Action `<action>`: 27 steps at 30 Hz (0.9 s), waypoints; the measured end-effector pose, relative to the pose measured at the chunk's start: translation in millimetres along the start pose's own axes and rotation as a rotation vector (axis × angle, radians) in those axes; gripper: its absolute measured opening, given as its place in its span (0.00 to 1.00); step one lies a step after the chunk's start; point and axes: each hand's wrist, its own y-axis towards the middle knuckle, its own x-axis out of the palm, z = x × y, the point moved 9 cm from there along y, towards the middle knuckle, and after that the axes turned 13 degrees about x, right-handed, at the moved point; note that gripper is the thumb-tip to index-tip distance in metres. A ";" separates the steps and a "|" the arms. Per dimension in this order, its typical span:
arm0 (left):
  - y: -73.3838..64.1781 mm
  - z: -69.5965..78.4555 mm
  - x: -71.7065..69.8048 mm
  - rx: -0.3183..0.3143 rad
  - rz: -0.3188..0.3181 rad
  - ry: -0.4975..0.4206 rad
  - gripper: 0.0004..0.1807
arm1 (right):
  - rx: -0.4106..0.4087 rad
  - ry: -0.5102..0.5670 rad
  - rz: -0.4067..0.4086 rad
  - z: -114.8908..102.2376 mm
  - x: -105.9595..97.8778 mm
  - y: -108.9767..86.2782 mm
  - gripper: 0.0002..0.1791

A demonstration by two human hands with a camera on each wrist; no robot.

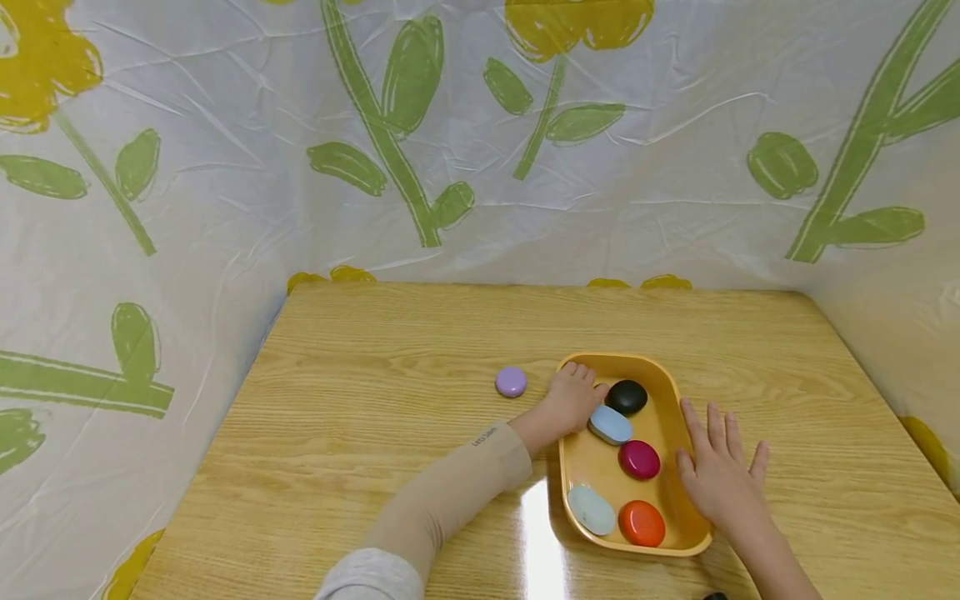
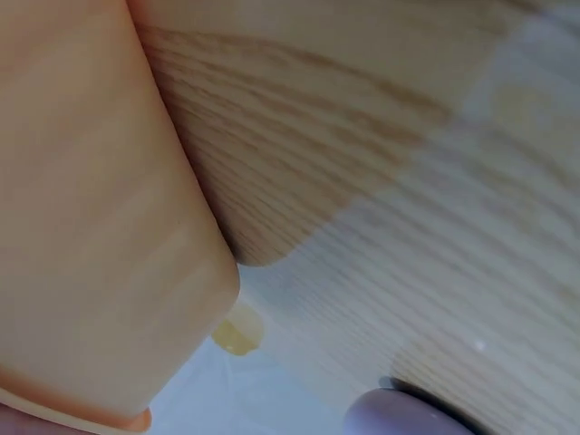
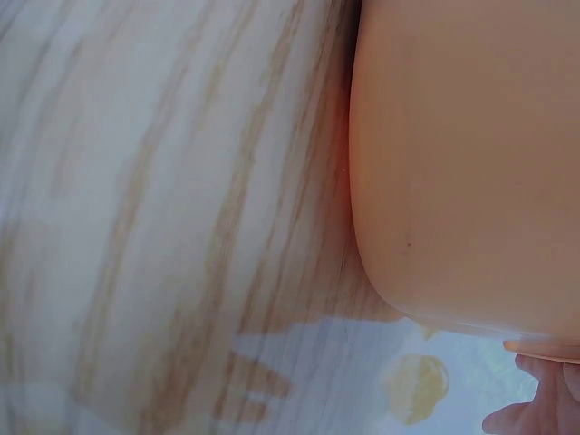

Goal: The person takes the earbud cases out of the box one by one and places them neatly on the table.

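Observation:
My left hand (image 1: 573, 396) reaches over the far left corner of an orange-yellow plastic tub (image 1: 564, 467), its fingers bent down at the rim and their tips hidden. Its thumb is beside a light blue oval stone (image 1: 610, 425) and a black stone (image 1: 627, 397); I cannot tell whether it grips anything. Spread fingers of my right hand (image 1: 723, 471) lie along the tub's right side, index fingertip and thumb close to the rim. Also inside are a dark pink stone (image 1: 640, 460), an orange-red stone (image 1: 642, 523) and a pale mint stone (image 1: 592, 509).
On the wooden table (image 1: 360, 400), left of the tub, lies a purple stone (image 1: 512, 382). A small black object (image 1: 716, 596) shows at the bottom edge. Floral cloth (image 1: 247, 167) hangs around the table. The tub's outer wall (image 3: 453, 163) fills much of the right wrist view.

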 end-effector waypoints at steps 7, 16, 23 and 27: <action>-2.2 -0.2 -6.5 0.020 0.100 -0.055 0.26 | -0.001 0.007 0.007 0.0 0.1 0.2 0.35; -14.8 -11.0 -27.8 0.014 0.248 -0.142 0.31 | -0.002 0.010 0.001 -0.9 -0.4 0.3 0.35; -40.5 -32.1 -51.4 -0.020 0.318 -0.224 0.31 | -0.002 0.010 -0.006 -1.3 -0.8 0.5 0.36; -52.9 -46.4 -49.4 -0.058 0.312 -0.261 0.32 | -0.003 0.011 -0.004 -1.8 -0.8 0.1 0.35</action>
